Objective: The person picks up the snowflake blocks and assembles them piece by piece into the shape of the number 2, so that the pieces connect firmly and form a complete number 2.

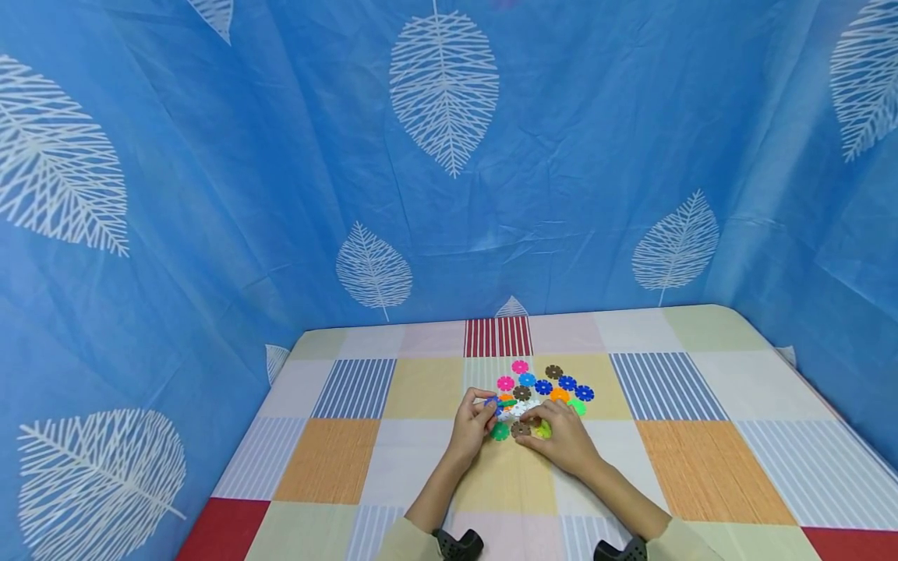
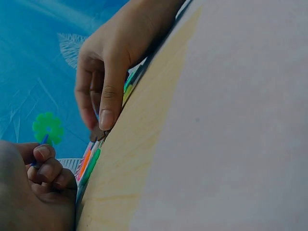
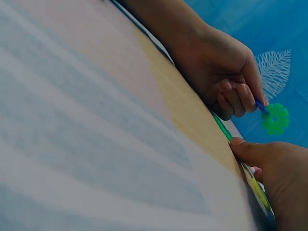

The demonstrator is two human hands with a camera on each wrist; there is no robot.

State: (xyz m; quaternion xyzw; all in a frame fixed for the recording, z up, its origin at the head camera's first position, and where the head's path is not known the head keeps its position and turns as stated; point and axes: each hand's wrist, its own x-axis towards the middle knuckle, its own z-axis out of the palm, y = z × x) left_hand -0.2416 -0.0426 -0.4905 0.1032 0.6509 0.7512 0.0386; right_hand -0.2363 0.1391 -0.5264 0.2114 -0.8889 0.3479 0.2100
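My left hand (image 1: 471, 425) pinches a blue notched plastic disc (image 1: 493, 405) between thumb and fingers. A green notched disc (image 3: 275, 119) is joined to its edge, standing crosswise to it and raised off the table. To the right, my right hand (image 1: 567, 442) reaches down at the near side of the pile, thumb and forefinger closed on a brown notched disc (image 1: 521, 429). In the left wrist view that brown disc (image 2: 97, 134) shows just below the fingertips. Beside it, a darker green disc (image 1: 500, 432) lies between the two hands. White discs (image 1: 521, 408) lie just beyond.
Further discs spread behind the hands: pink ones (image 1: 520, 366), a light blue one (image 1: 527, 379), several dark blue ones (image 1: 585, 393), an orange one (image 1: 559, 395) and a light green one (image 1: 578, 407). A patchwork cloth (image 1: 414, 460) covers the table; a blue leaf-print curtain (image 1: 547, 156) surrounds it.
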